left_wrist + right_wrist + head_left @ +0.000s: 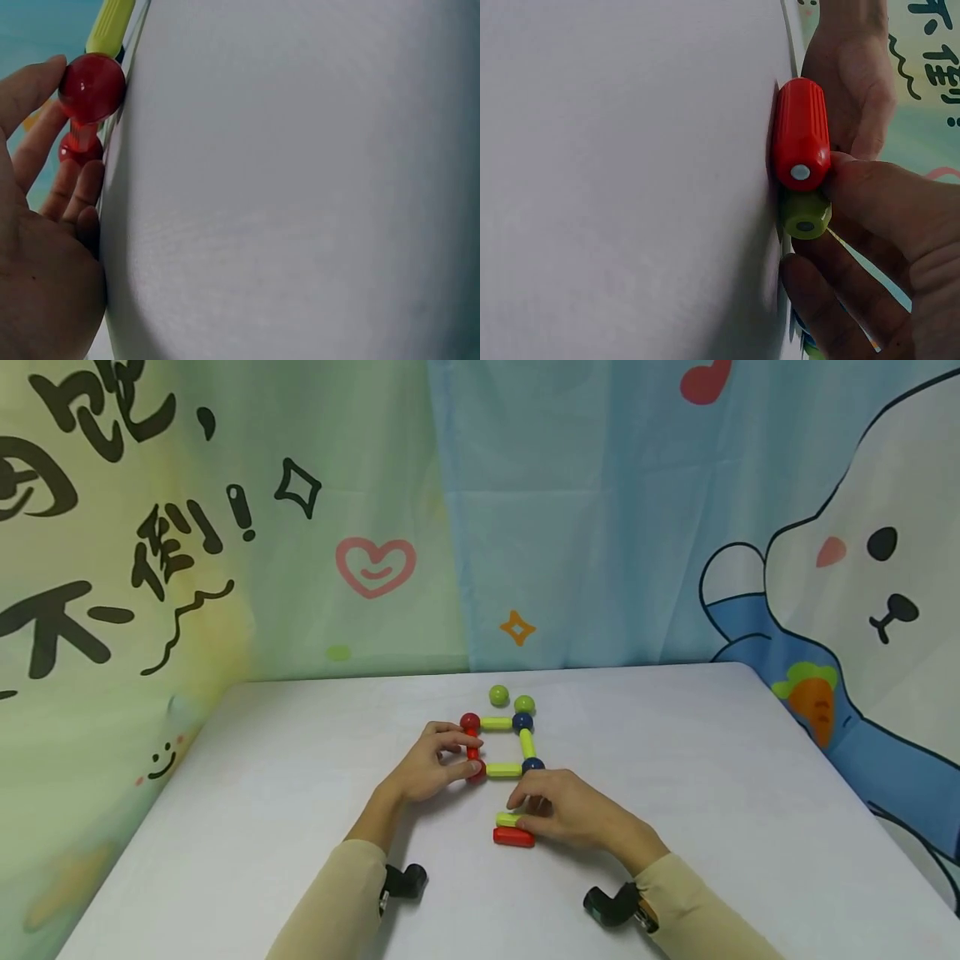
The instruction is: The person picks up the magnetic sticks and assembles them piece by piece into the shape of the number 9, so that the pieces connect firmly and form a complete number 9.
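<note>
Several magnetic rods and balls form a four-sided frame on the table. My left hand (429,764) is at its left side, thumb against the near red ball (91,88), index finger across the red rod (472,752). Yellow-green rods (504,771) join the red balls to dark blue balls (522,722) on the right. Nearer the front, my right hand (566,810) pinches a loose yellow-green rod (806,216) between thumb and finger, hiding part of it. Right beside that rod, on the near side, lies a loose red rod (513,837).
Two green balls (498,696) sit just beyond the frame, near the back of the white table (300,777). A printed curtain (375,635) hangs behind the table. Each wrist carries a small black camera (611,906).
</note>
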`<state>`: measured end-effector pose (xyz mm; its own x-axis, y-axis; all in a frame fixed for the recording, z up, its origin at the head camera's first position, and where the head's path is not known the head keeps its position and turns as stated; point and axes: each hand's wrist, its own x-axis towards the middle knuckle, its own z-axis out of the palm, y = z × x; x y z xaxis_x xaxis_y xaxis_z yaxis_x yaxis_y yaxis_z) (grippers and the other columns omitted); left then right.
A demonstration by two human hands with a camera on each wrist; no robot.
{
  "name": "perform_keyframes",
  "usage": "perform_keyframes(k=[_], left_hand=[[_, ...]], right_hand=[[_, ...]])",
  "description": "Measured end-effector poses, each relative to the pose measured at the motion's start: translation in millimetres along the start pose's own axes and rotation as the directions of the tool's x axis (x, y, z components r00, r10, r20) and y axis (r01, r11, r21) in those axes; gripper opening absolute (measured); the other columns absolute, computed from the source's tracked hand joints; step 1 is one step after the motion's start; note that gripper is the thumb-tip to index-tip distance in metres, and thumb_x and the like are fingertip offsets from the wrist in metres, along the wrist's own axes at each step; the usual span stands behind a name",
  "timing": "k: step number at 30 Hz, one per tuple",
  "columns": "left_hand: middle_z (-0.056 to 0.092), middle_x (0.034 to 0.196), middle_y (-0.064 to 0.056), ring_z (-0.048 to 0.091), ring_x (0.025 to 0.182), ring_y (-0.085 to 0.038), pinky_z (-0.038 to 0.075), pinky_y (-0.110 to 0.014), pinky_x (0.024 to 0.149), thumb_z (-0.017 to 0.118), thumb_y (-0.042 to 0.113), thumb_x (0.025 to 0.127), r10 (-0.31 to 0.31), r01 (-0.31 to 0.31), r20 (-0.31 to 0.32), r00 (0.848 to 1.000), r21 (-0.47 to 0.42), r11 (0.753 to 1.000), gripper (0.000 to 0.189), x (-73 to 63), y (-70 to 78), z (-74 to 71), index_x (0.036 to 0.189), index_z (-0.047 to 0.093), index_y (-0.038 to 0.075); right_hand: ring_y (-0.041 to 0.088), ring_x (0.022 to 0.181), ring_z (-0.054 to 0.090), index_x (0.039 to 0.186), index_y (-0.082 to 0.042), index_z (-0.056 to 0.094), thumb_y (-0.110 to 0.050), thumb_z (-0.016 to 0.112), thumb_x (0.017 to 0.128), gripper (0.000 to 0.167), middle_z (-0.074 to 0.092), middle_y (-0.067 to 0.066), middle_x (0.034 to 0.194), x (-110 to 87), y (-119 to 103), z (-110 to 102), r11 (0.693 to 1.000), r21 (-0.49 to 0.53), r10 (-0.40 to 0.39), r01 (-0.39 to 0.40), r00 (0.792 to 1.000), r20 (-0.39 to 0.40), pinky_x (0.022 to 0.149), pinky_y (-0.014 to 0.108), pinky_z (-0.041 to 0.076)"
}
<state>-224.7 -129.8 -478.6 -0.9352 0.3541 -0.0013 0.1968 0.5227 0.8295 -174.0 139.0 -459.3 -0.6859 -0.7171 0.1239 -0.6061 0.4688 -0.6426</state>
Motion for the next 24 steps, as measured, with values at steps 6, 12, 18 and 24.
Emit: perform_keyframes(k=[6,12,18,24], left_hand=[[0.043,0.143,-0.01,0.054,0.123,-0.028,0.043,-0.054,0.107,0.076,0.031,0.091,-0.013,0.013,-0.003,1.0,-0.018,1.0,0.032,0.0,0.3,0.9,0.122,0.074,0.023],[0.043,0.142,-0.008,0.053,0.123,-0.026,0.043,-0.053,0.106,0.076,0.03,0.092,-0.012,0.013,0.004,1.0,-0.028,1.0,0.032,0.8,0.9,3.7,0.123,0.074,0.022],[0.043,0.142,-0.009,0.053,0.123,-0.026,0.043,-0.053,0.106,0.076,0.031,0.091,-0.015,0.015,-0.005,1.0,-0.019,1.0,0.032,-0.1,1.2,3.5,0.122,0.074,0.022],[0.043,0.143,-0.008,0.053,0.124,-0.026,0.043,-0.053,0.107,0.077,0.032,0.091,-0.02,0.02,-0.004,1.0,-0.019,1.0,0.032,-0.7,1.4,1.9,0.122,0.074,0.023]], right_hand=[[0.005,0.085,0.06,0.11,-0.02,0.073,-0.012,0.074,0.093,0.019,0.069,-0.008,0.107,-1.1,-2.1,-1.3,0.998,0.022,0.064,-0.065,0.997,0.049,0.077,0.025,0.053],[0.003,0.086,0.057,0.112,-0.02,0.073,-0.014,0.075,0.093,0.021,0.066,-0.011,0.104,-1.0,-1.5,-0.6,0.997,0.014,0.077,-0.079,0.993,0.092,0.075,0.024,0.052],[0.004,0.086,0.058,0.116,-0.019,0.072,-0.015,0.075,0.092,0.024,0.067,-0.011,0.104,-2.1,-2.0,-0.7,0.994,-0.032,0.108,-0.106,0.992,0.073,0.076,0.024,0.053],[0.005,0.088,0.06,0.118,-0.016,0.07,-0.016,0.076,0.092,0.026,0.066,-0.01,0.101,-6.3,-1.3,0.1,0.987,-0.051,0.154,-0.155,0.988,-0.022,0.078,0.026,0.054]])
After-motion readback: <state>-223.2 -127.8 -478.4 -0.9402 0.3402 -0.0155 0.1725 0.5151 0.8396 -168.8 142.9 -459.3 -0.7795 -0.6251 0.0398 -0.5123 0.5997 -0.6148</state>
